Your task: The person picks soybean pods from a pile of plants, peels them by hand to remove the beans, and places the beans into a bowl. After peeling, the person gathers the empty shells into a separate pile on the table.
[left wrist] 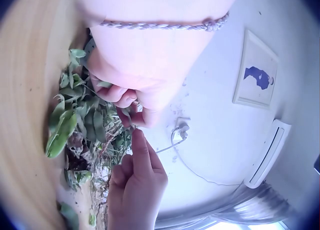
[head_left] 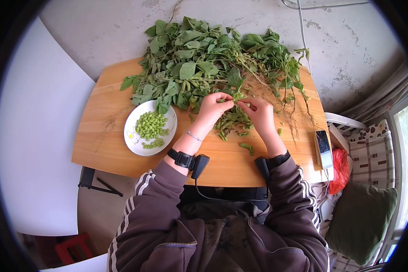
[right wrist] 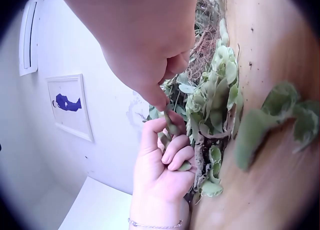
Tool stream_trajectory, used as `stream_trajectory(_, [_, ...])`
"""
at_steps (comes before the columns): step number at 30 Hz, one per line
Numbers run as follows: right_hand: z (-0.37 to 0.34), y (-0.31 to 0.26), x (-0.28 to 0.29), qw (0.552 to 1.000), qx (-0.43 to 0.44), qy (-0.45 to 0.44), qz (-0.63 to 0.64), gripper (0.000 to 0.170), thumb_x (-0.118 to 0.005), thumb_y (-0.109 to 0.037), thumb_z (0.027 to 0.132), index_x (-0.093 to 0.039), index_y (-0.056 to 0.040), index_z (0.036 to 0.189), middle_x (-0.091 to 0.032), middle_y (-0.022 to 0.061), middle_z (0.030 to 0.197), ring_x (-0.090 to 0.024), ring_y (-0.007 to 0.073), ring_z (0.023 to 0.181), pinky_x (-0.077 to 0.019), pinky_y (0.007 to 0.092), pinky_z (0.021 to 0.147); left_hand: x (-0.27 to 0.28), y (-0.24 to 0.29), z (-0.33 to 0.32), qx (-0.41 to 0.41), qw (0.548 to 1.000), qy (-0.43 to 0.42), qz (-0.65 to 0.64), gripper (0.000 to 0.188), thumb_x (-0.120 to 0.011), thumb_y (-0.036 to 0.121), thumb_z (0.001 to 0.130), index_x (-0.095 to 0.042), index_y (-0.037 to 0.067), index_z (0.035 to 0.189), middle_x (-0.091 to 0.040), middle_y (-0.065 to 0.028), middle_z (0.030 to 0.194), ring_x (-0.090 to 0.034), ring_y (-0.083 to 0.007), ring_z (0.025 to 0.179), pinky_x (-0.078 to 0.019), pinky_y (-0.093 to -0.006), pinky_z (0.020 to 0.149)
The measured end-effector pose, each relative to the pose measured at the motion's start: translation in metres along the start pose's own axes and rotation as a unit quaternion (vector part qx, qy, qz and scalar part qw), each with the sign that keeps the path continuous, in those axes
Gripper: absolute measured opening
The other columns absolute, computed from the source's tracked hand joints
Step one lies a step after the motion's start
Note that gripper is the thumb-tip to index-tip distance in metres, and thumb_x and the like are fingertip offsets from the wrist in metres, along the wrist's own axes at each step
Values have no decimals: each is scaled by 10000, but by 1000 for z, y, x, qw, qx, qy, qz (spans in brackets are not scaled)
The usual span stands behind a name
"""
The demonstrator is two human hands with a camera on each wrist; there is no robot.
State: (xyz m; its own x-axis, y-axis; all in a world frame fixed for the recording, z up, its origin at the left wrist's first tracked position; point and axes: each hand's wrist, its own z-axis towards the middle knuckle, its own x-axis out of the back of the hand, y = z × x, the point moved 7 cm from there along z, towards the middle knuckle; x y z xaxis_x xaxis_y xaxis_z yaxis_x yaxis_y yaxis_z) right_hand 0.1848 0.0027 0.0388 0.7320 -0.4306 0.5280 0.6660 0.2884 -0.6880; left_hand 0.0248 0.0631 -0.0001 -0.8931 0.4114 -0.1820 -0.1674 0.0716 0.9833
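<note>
Above the table's middle, both hands meet at a green bean pod (right wrist: pixel 171 124). My left hand (head_left: pixel 209 111) pinches one end between thumb and forefinger. Under its other curled fingers, bits of green (right wrist: pixel 185 166) show in the right wrist view. My right hand (head_left: pixel 261 117) pinches the pod's opposite end with thumb and forefinger. Beneath the hands lies a heap of green pods and shells (head_left: pixel 231 121). To the left of my left hand stands a white plate (head_left: pixel 136 146) with shelled green beans (head_left: pixel 150 125) on it.
Leafy bean plants (head_left: pixel 186 61) are piled across the back of the wooden table (head_left: pixel 106 113), with roots (head_left: pixel 294 109) trailing at the right. A loose pod (head_left: pixel 247 148) lies near the front. A phone (head_left: pixel 323 144) stands at the right edge, beside a red plastic bag (head_left: pixel 340 170).
</note>
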Motion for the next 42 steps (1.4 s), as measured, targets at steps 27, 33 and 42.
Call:
stream_trajectory(27, [-13, 61, -33, 695, -389, -65, 602, 218, -613, -242, 973, -599, -27, 939, -396, -61, 645, -321, 65, 520, -232, 237, 445, -8, 9, -1, 11, 999, -35, -17, 282, -623, 176, 981, -605, -19, 1184, -731, -85, 1002, -340, 18, 485, -254, -163, 418])
stream_trajectory(33, [-15, 48, -37, 761, -370, -118, 520, 265, -634, -291, 969, -589, -33, 922, -383, -56, 652, -335, 70, 528, -255, 241, 451, -8, 5, 0, -9, 998, -28, -60, 264, -624, 185, 986, -600, 5, 1178, -707, -46, 1019, -353, 7, 489, -256, -166, 424])
stream_trajectory(42, [-3, 14, -10, 994, -88, -48, 47, 264, -836, -278, 807, -734, -52, 900, -478, -50, 618, -437, 74, 584, -373, 260, 524, -9, 2, 1, -46, 999, 1, 28, 269, -696, 217, 943, -663, 1, 1100, -668, 1, 893, -535, -41, 692, -418, -212, 599])
